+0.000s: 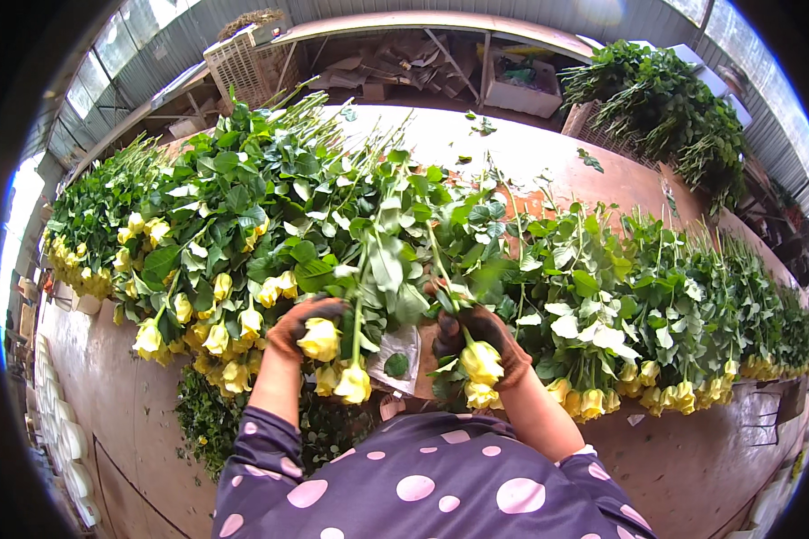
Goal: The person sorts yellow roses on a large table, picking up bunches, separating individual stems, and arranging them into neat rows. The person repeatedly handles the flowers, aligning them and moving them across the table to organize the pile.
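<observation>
Yellow roses with long leafy stems lie across the table before me, blooms towards me. My right hand (502, 340), in a brown and dark work glove, is closed around the stem of a yellow rose (482, 362). A second bloom (478, 395) hangs just below that one. My left hand (291, 330), gloved alike, reaches into the stems at the pile's near edge. One yellow rose (319, 339) lies against its fingers, and another rose (353, 384) hangs beside it on an upright stem. Leaves and blooms hide the left fingertips, so their grip is unclear.
A large rose pile (229, 182) spreads to the left; sorted rows (593, 296) lie on the right. Cut greenery (209, 418) heaps on the floor below. Across the table (546, 158) stand a plastic crate (243, 64), a foam box (522, 94) and more stems (667, 108).
</observation>
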A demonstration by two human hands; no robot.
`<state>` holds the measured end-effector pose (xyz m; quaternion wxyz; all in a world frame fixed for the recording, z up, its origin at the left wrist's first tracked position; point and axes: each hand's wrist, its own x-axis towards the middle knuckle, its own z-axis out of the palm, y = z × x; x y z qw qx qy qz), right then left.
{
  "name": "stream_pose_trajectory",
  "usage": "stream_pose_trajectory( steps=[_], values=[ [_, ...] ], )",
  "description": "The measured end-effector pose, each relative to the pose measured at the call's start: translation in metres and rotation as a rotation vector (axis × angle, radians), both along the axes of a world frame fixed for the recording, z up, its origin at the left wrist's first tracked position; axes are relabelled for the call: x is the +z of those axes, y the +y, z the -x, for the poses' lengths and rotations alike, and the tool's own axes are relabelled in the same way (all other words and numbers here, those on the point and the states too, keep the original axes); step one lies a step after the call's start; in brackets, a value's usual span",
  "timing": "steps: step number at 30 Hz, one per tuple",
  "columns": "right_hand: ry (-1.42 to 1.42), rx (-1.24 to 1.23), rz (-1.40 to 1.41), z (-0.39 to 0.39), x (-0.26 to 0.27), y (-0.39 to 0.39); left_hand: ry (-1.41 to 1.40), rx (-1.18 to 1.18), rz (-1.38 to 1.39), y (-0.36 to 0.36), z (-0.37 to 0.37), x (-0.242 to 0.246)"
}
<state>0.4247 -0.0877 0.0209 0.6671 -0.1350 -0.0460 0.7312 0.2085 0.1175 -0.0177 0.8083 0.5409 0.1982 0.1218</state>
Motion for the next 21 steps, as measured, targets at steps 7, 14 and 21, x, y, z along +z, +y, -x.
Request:
stream_pose_trajectory(
  steps=[7,14,21],
  values=[
    [-0.800,0.082,0.199,0.039,-0.066,-0.008,-0.266,0.126,0.856,-0.057,-0.031,-0.007],
    [-1.439,-0.091,0.100,0.031,-0.068,-0.005,-0.278,0.046,0.796,-0.058,-0.015,-0.028],
    [-0.484,-0.159,0.133,0.032,-0.065,-0.022,-0.507,-0.020,1.015,-0.070,-0.031,-0.029]
  ],
)
